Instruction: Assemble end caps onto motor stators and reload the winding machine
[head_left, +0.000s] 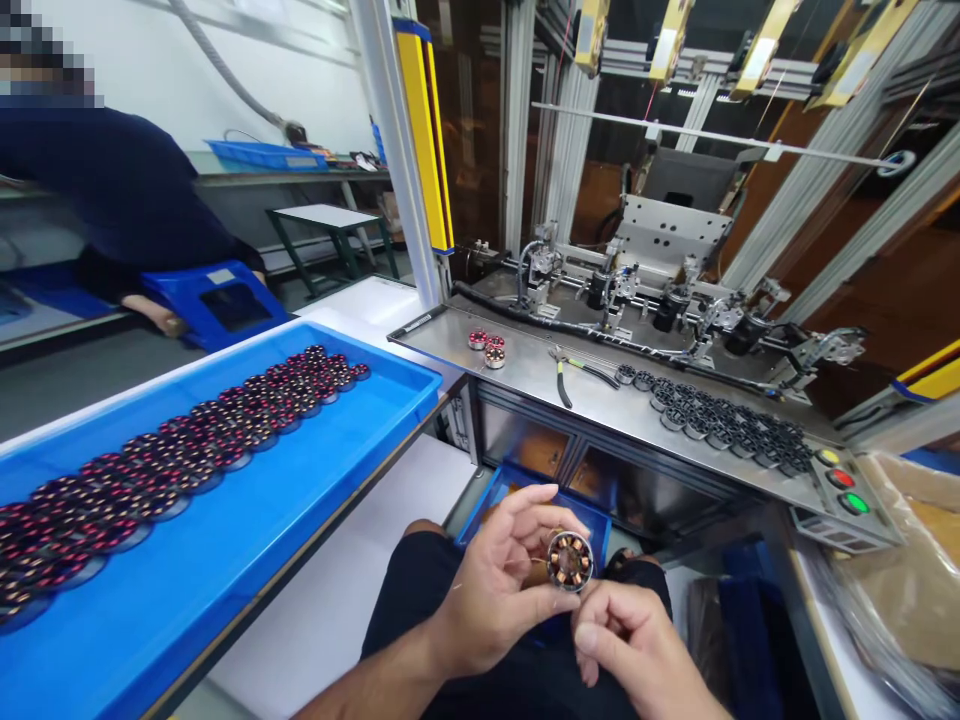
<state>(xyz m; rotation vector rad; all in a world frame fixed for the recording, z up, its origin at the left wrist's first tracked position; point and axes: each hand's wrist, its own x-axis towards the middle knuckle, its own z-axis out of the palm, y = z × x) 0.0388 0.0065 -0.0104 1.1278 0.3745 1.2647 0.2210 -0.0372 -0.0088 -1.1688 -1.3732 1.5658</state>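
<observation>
A small round wound stator (569, 561) with copper coils is held over my lap, its face turned up toward me. My left hand (495, 585) grips it from the left, thumb under it and fingers curled above. My right hand (626, 635) is closed just below and to the right, its fingers pinched against the stator's lower edge. A blue tray (247, 530) on the left carries several rows of similar red-copper stators (187, 455).
A steel machine shelf (570, 385) ahead holds two stators (486, 347), pliers (574, 368) and a row of dark rings (720, 420). Coloured buttons (840, 478) sit at its right end. A blue bin (525, 490) lies below. Another person in dark blue (112, 190) bends at the far left.
</observation>
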